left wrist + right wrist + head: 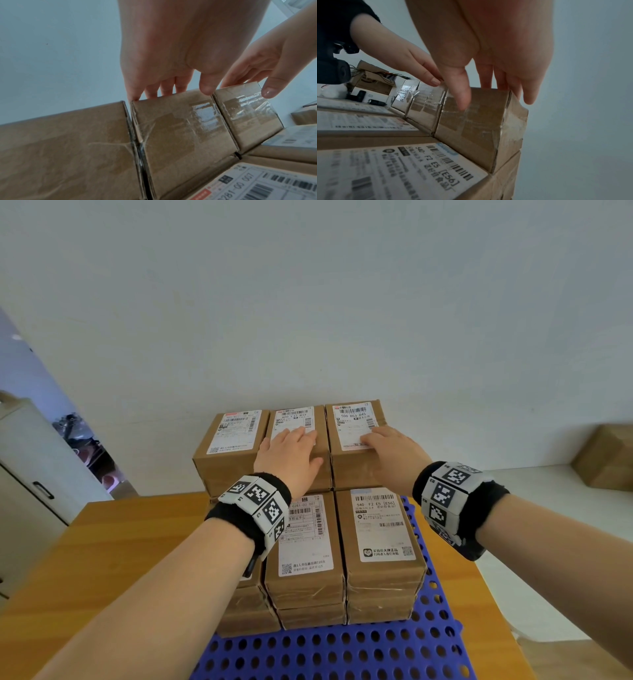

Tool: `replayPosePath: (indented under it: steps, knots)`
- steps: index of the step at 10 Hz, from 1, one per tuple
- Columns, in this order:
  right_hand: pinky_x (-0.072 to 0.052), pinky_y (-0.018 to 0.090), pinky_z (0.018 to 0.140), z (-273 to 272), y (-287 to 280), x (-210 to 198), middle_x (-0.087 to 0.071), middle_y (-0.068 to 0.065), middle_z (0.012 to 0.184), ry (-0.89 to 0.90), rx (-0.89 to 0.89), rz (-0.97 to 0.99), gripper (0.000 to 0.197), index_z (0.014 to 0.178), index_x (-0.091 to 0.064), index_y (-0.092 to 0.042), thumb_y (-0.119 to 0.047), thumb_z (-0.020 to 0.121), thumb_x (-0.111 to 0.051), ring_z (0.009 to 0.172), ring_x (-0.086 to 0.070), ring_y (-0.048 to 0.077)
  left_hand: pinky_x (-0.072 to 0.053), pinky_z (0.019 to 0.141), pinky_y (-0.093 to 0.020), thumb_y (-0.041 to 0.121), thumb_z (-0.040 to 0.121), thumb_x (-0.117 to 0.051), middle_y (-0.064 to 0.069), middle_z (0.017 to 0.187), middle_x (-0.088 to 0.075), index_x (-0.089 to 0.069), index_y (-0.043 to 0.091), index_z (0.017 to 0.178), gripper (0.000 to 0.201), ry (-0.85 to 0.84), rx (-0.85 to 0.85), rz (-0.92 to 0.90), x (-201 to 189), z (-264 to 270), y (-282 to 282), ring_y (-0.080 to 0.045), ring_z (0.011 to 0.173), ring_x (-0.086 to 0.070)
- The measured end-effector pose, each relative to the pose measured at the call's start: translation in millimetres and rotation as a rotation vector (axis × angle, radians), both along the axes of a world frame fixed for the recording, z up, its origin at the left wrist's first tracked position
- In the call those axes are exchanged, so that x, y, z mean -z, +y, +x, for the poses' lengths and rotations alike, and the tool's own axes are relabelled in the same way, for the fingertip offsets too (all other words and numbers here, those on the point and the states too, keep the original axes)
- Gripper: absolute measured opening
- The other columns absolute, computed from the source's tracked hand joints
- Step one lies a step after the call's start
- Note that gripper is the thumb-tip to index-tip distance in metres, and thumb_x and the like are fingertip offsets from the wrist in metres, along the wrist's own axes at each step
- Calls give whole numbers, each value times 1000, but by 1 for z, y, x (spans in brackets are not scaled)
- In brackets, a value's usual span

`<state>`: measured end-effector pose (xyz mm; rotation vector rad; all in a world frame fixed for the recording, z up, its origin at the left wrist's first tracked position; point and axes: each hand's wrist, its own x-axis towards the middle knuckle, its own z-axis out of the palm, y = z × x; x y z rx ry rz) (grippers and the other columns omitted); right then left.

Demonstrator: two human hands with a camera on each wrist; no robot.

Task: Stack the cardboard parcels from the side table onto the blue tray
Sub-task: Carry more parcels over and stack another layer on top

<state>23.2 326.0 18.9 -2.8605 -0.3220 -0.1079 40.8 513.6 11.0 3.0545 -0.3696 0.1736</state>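
Note:
Cardboard parcels with white shipping labels stand stacked on the blue perforated tray (342,652). The back row is taller, with three parcels on top. My left hand (291,453) lies flat, fingers straight, on the middle top parcel (294,416) (180,128). My right hand (394,453) rests flat on the right top parcel (356,419) (471,128), its thumb over the near taped face. The left top parcel (233,440) is untouched. In front, lower stacks (308,542) (380,535) sit under my wrists.
The tray lies on a wooden table (102,542) against a white wall. To the right stands a white side table (548,508) with one cardboard box (606,457) at its back. A pale cabinet (27,474) stands at the left.

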Motion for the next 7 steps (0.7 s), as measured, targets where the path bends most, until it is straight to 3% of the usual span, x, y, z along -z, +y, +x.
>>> replayPosePath:
  steps: [2, 4, 7]
  knots:
    - [-31, 32, 109, -1, 0, -3, -42, 4, 138, 23, 1, -2, 45, 133, -44, -16, -11, 89, -51, 130, -35, 20, -19, 117, -48, 44, 97, -38, -1, 157, -22, -23, 24, 148, 56, 13, 4, -3, -2, 0, 1, -22, 144, -19]
    - [-28, 33, 111, -10, 0, -10, -34, 5, 147, 44, 41, 7, 54, 140, -37, -16, -7, 88, -50, 136, -30, 21, -19, 117, -48, 44, 97, -38, -1, 157, -21, -22, 22, 149, 58, -7, 40, 1, -7, -3, -4, -23, 145, -19]
    - [-17, 33, 116, -39, -30, -15, -15, 4, 157, 74, 205, 65, 65, 147, -24, -23, -13, 90, -55, 145, -13, 20, -20, 116, -47, 41, 97, -37, -1, 155, -25, -24, 20, 148, 57, -49, 260, -9, -24, -6, -44, -22, 142, -22]
